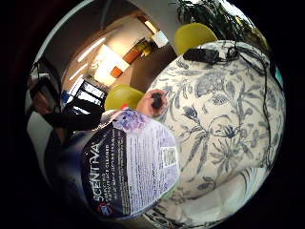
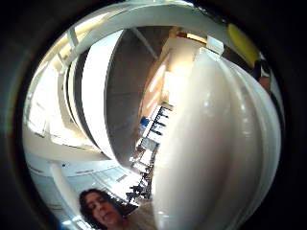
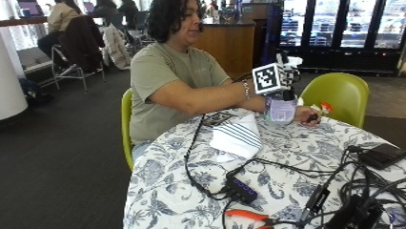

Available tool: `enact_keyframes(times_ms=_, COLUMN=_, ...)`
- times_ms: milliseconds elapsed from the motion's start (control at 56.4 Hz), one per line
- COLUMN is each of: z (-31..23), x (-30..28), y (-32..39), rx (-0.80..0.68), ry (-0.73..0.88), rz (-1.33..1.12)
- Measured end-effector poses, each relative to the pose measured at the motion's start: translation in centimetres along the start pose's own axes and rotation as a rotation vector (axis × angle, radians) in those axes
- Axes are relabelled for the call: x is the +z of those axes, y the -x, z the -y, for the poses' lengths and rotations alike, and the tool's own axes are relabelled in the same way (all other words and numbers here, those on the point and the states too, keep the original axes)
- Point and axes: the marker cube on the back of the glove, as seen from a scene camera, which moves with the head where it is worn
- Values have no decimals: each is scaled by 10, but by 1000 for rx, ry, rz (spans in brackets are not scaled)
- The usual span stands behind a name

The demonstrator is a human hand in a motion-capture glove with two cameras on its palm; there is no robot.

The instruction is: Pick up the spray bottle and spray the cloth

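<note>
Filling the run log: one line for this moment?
right hand: grips spray bottle, lifted | cloth: on table, beside bottle | spray: not seen

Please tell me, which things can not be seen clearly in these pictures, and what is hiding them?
- Right hand: in the outside view the marker and the spray bottle cover its fingers, so its hold is unclear.
- Bottle nozzle: its aim cannot be made out in any view.
- Bottle in the thumb side palm view: its white body fills the picture and hides the table.
- Cloth: whether wet, too small to tell.
</note>
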Motion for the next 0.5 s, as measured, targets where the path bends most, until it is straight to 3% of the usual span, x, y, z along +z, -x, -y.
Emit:
enact_keyframes(times_ms=142, z=-8, x=12, y=-32, rx=-1, ry=-16, rz=-22)
enact_keyframes(times_ms=497, z=-11, x=15, y=-36, rx=5, ry=-6, rz=-28)
